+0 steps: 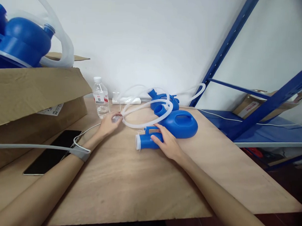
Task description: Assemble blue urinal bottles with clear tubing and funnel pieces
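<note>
A coiled translucent tube (147, 122) loops over the table, and my left hand (110, 123) has its fingers closed round the near end of the coil. On a blue cylindrical container (149, 141) with a white cap and a side handle rests my right hand (167, 142), its thumb on the body and its fingers over the handle. Just behind lies a larger blue bottle (185, 126) with an open neck pointing left. Another blue bottle (171, 101) lies farther back near the wall, partly behind the tube.
A cardboard box (36, 98) at the left holds more blue bottles (27, 37) and tubing. A water bottle (101, 99), a white power strip (129, 100) and a black phone (51, 152) are on the wooden table (127, 192). Blue shelving (226, 39) stands right.
</note>
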The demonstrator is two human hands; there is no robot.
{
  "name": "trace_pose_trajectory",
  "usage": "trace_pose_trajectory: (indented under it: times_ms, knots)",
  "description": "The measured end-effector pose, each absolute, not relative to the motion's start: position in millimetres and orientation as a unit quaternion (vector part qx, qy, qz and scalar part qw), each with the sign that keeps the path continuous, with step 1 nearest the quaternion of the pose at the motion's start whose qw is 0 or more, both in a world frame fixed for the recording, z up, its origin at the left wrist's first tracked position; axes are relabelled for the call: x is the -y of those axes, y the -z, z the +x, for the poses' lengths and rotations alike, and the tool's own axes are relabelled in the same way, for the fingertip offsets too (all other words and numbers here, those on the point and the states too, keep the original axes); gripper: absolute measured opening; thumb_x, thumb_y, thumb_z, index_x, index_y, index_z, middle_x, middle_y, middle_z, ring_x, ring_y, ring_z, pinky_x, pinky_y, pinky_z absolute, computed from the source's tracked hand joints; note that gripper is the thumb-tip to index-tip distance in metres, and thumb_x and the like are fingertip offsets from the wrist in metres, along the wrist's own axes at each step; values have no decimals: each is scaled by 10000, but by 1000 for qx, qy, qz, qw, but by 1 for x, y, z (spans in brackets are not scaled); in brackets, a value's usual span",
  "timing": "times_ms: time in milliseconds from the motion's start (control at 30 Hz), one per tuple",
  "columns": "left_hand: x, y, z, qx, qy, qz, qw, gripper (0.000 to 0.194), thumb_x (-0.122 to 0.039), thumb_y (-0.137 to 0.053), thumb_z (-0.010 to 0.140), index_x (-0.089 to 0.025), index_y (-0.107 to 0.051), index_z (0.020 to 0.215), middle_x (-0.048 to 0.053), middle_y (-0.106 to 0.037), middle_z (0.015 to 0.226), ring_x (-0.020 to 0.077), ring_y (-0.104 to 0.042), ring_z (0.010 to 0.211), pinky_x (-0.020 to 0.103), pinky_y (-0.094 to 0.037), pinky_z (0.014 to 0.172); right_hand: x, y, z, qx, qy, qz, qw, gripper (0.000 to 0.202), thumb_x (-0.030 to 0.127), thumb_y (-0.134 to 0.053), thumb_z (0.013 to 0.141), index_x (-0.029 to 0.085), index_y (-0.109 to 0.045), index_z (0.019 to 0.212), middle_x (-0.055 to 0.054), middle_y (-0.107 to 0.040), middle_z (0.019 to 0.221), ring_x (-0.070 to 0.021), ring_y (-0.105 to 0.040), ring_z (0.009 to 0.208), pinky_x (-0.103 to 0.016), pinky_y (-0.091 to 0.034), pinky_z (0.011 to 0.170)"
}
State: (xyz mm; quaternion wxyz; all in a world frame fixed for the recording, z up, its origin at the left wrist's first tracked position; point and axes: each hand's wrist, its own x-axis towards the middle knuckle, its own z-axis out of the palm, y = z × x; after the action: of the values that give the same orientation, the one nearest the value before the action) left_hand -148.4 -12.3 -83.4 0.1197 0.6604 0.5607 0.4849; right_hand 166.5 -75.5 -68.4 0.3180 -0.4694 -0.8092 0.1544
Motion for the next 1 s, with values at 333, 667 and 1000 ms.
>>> trace_pose_trajectory:
  times_ms: [333,667,1000]
  knots:
    - [7,101,-155,-560,-298,772,36,491,-416,-297,1039,-191,-621,1331,153,-594,1444,308,-489,1388,532,-347,1172,50,65,199,777,-86,-484,394,321,505,-549,955,227,-697,1010,-92,-688,1074,-292,-670,1032,-461,-521,942]
    - [9,104,-151,-580,-275,767,-11,302,-348,-482,948,-186,-712,1058,147,-717,1097,320,-620,1096,482,-456,1034,7,29,280,780,170,-506,326,545,598,-594,900,201,-671,1267,-176,-603,1331,-392,-545,1252,-565,-422,1073]
    - [17,65,-119,-554,-474,684,-24,438,-455,-467,1011,-164,-606,1307,141,-643,1251,294,-576,1203,441,-452,1059,9,14,274,836,152,-478,223,732,765,-601,821,266,-625,1357,-166,-555,1258,-409,-523,1203,-601,-445,1042]
